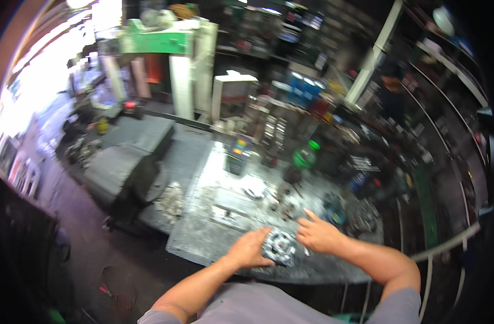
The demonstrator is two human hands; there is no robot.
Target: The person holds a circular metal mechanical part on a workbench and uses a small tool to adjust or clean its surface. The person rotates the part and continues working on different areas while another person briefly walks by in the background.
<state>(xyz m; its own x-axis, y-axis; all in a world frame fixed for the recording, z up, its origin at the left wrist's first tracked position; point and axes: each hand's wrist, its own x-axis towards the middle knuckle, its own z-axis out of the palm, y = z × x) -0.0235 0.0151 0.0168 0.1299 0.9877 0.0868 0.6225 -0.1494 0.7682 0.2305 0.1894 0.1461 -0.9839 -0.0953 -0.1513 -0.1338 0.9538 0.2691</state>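
My left hand (249,249) grips the left side of a round, silvery metal housing (280,247) with several openings in its face, near the front edge of the workbench. Just right of it is my right hand (318,234), its index finger stretched forward and the other fingers curled. A small pale tip (306,251) shows below those curled fingers; what it belongs to is too blurred to tell. Beyond the hands, small dark metal parts (282,205) lie scattered on the metal bench top (203,237).
A large grey bench vise (125,162) stands at the left. A green-capped bottle (305,155), a dark box with coloured marks (238,155) and blue cans (303,89) stand farther back. Coiled wire parts (363,216) lie at the right, near shelving (452,65).
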